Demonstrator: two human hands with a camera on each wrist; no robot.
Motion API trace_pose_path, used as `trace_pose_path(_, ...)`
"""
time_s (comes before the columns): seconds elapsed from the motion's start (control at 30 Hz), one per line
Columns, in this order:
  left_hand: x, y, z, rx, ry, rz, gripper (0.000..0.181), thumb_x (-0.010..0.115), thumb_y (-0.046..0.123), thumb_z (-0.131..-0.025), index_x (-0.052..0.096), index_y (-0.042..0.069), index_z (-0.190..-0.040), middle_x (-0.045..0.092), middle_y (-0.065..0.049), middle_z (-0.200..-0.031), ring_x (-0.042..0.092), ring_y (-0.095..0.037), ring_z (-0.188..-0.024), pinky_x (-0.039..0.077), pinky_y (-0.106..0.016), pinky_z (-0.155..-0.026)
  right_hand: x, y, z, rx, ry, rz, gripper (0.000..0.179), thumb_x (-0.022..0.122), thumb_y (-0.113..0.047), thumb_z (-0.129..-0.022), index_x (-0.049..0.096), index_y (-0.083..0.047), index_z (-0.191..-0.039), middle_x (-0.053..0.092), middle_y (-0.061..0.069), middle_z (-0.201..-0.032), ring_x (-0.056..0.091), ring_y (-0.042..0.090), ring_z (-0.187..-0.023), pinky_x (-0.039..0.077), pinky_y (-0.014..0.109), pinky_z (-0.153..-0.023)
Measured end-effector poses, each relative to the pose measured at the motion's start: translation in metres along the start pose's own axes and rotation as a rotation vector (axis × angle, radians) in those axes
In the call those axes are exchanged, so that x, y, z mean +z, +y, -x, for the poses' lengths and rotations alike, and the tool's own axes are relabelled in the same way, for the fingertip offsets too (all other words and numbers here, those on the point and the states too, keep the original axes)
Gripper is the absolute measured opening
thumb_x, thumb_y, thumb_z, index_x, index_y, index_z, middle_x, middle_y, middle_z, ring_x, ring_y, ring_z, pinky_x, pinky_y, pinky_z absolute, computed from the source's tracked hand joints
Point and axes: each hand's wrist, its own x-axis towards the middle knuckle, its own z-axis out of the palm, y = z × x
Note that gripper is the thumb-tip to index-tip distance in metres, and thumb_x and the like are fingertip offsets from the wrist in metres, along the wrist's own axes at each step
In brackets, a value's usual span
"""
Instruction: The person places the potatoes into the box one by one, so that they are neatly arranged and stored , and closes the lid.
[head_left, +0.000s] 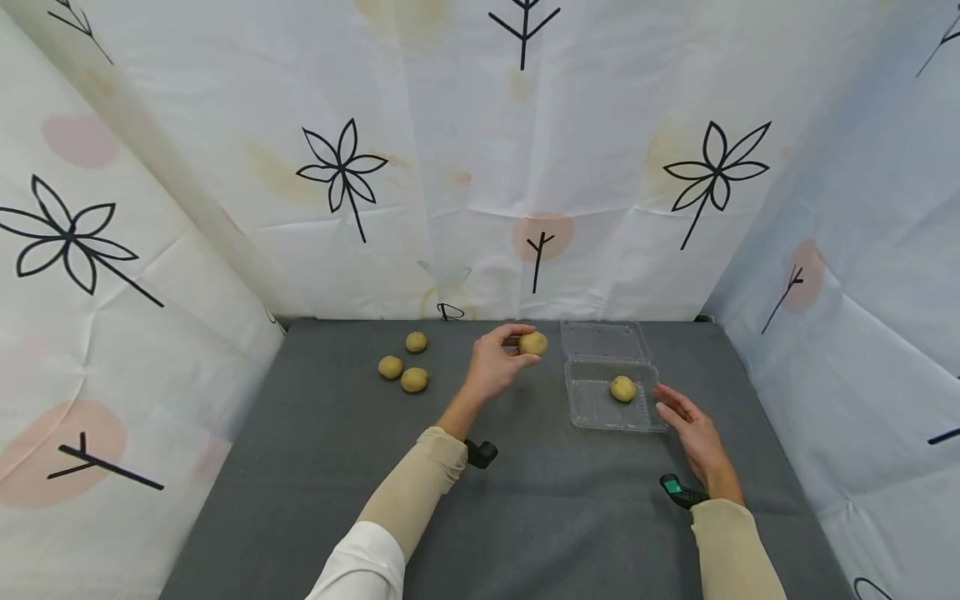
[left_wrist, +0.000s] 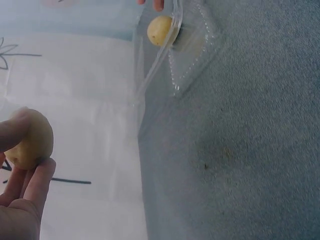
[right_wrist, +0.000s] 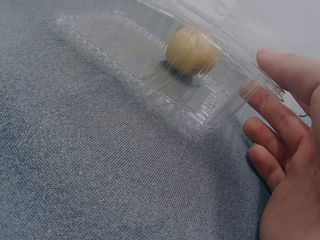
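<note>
In the head view my left hand point(head_left: 497, 360) holds a small yellow potato point(head_left: 533, 343) above the table, left of a clear plastic clamshell container point(head_left: 588, 408). The left wrist view shows thumb and fingertips around this potato point(left_wrist: 37, 142). My right hand point(head_left: 693, 433) is at the container's right side. Up close in the right wrist view, its thumb lies over the rim and a finger sits under it at the corner, lightly gripping the container point(right_wrist: 120, 65). Inside the container lies one potato point(head_left: 623, 388). The container's lid point(head_left: 603, 340) is folded open toward the back.
Three more potatoes lie grouped at the back left of the grey table point(head_left: 315, 467): one behind point(head_left: 416, 342), one at left point(head_left: 390, 367) and one in front point(head_left: 415, 380). White patterned cloth point(head_left: 450, 167) rises behind the table and along both sides.
</note>
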Motion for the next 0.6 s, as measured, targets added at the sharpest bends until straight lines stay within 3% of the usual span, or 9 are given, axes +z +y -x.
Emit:
trace_pose_path(0.1,0.004,0.004,-0.001,-0.007,-0.013,0.002,0.046,0.085,0.012,-0.083,0.071,0.019,-0.125,0.068,-0.006,-0.126,0.069,-0.023,-0.113,0.061,-0.025,-0.088,0.0,0.0,0.0,0.007,0.008,0.007,0.07,0.054,-0.05,-0.103,0.03,-0.02,-0.163,0.035,0.004,-0.166,0.039,-0.015,-0.123,0.021,0.058,-0.126)
trace_pose_path(0.3,0.012,0.011,-0.004,-0.032,-0.03,-0.02,0.045,0.087,0.017,-0.081,0.071,0.023,-0.123,0.068,-0.004,-0.124,0.071,-0.02,-0.105,0.062,-0.028,-0.081,0.0,-0.001,0.001,0.016,0.008,0.009,0.069,0.054,-0.05,-0.104,0.031,-0.022,-0.162,0.038,-0.003,-0.165,0.031,0.017,-0.151,0.02,0.058,-0.127)
trace_pose_path(0.37,0.015,0.012,-0.005,-0.028,-0.028,-0.026,0.046,0.088,0.019,-0.081,0.07,0.024,-0.124,0.068,-0.002,-0.124,0.07,-0.019,-0.105,0.062,-0.029,-0.079,0.0,0.0,0.001,0.012,0.009,0.006,0.069,0.055,-0.05,-0.103,0.032,-0.023,-0.162,0.04,-0.005,-0.164,0.033,0.014,-0.149,0.02,0.058,-0.126)
trace_pose_path(0.53,0.023,0.016,-0.007,-0.01,-0.029,-0.002,0.047,0.087,0.018,-0.082,0.07,0.021,-0.125,0.066,-0.003,-0.125,0.068,-0.019,-0.108,0.062,-0.026,-0.083,0.0,0.001,0.001,0.003,0.009,-0.003,0.069,0.056,-0.052,-0.102,0.033,-0.023,-0.161,0.044,-0.01,-0.16,0.039,-0.01,-0.13,0.021,0.059,-0.126)
trace_pose_path(0.6,0.026,0.018,-0.008,-0.004,-0.034,0.01,0.046,0.087,0.017,-0.083,0.07,0.02,-0.125,0.065,-0.004,-0.125,0.067,-0.019,-0.11,0.061,-0.024,-0.086,-0.001,0.001,0.001,0.003,0.011,-0.004,0.07,0.055,-0.053,-0.102,0.034,-0.023,-0.161,0.044,-0.009,-0.16,0.039,-0.011,-0.129,0.021,0.059,-0.126)
